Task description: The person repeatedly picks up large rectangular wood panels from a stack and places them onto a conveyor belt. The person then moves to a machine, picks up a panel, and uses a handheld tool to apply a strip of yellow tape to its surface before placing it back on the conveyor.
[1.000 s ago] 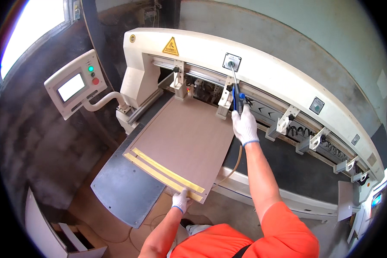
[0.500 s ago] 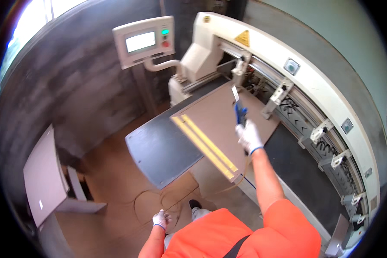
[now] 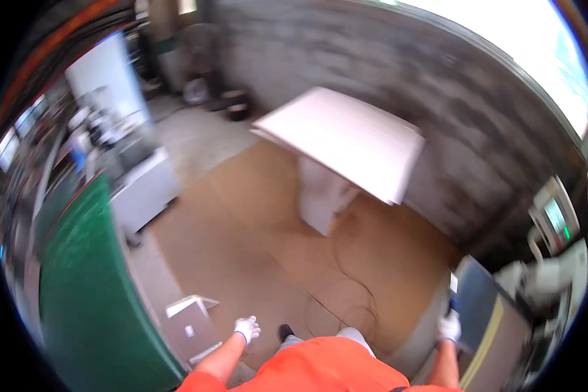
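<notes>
My right hand [image 3: 448, 325], in a white glove, is closed round a dark blue hand tool [image 3: 453, 302] with a pale flat tip pointing up. In front of and beside it lie the dark table plate [image 3: 478, 286] and a brown panel [image 3: 503, 356] with yellow strips [image 3: 487, 346] along its edge. My left hand [image 3: 247, 328], also gloved, hangs low with its fingers loosely extended and nothing visible in it. Nearest to it on the floor side is a small greyish board piece [image 3: 191, 332] with a white label. Motion blurs the tool's details.
Pale sheets [image 3: 346, 140] lie on a support ahead, near the grey wall [image 3: 398, 59]. A green curved surface [image 3: 91, 261] stands at left, with a white cabinet [image 3: 144, 189] behind it. The machine's screen panel [image 3: 555, 215] is at far right. A thin hose lies on the brown floor covering [image 3: 255, 242].
My view has swung left, so the machine and panel now sit at the right edge. My right hand, still on the blue tool, has lowered from over the panel toward my side.
</notes>
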Tool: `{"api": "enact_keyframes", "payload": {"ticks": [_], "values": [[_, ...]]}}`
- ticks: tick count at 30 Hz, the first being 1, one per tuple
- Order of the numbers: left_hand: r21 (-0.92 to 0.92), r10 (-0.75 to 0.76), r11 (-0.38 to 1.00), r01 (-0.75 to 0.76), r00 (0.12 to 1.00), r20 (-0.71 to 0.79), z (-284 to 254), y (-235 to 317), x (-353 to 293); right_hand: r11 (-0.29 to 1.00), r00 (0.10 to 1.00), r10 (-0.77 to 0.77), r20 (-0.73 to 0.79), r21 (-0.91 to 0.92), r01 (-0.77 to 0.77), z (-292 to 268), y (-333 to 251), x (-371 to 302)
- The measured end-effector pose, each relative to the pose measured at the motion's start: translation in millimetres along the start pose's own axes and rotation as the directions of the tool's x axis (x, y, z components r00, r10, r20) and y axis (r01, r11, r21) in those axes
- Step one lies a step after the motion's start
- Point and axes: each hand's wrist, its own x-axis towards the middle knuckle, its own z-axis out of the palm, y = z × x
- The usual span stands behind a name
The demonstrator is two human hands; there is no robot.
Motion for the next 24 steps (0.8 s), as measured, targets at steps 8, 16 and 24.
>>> {"api": "enact_keyframes", "payload": {"ticks": [8, 16, 24], "values": [[-0.692, 0.277, 0.672, 0.263, 0.778, 0.565, -141.6, 102.1, 65.8, 0.850, 0.834, -0.506, -0.218, 0.038, 0.525, 38.8, -142.8, 103.5], [-0.403, 0.279, 0.883, -0.242, 0.960, 0.035, -88.3, 301.9, 104.5, 0.486, 0.270, -0.874, 0.404, 0.717, 0.501, 265.9, -526.7, -34.0], [-0.414, -0.007, 0.898, -0.151, 0.934, -0.356, -194.7, 313.9, 206.6, 0.206, -0.063, -0.819, 0.570, 0.394, 0.896, 320.2, -817.1, -72.1]]}}
